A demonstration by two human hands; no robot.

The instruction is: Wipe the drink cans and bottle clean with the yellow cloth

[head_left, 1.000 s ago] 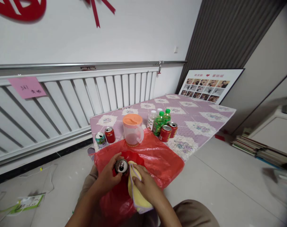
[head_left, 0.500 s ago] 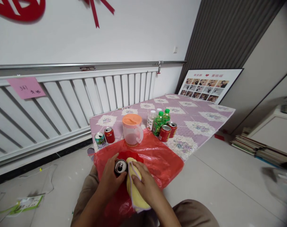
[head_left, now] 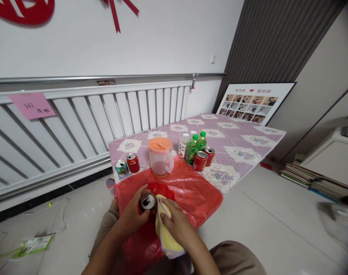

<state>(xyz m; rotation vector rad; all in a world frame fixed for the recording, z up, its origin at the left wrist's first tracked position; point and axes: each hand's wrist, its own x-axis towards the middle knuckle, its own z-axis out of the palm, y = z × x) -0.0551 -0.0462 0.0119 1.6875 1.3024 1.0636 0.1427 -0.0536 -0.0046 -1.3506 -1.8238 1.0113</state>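
My left hand (head_left: pixel 136 209) is wrapped round a dark drink can (head_left: pixel 148 201), whose opened silver top faces up. A yellow cloth (head_left: pixel 166 233) with a purple edge is gripped in my right hand (head_left: pixel 175 221), its upper end close against the can's right side. Both hands are over a red plastic bag (head_left: pixel 191 187) that spreads across the table's near corner and hangs down towards my lap. Just beyond the bag stands a clear pitcher (head_left: pixel 160 162) with an orange lid.
A green-blue can (head_left: pixel 122 169) and a red can (head_left: pixel 133 163) stand left of the pitcher. To its right are several bottles (head_left: pixel 192 149) and two red cans (head_left: pixel 200 161) on the patterned tablecloth (head_left: pixel 243 154). A radiator (head_left: pixel 90 118) runs behind the table.
The can in my left hand has shifted slightly right and tilted a little. My right hand and the cloth have moved slightly down and right.
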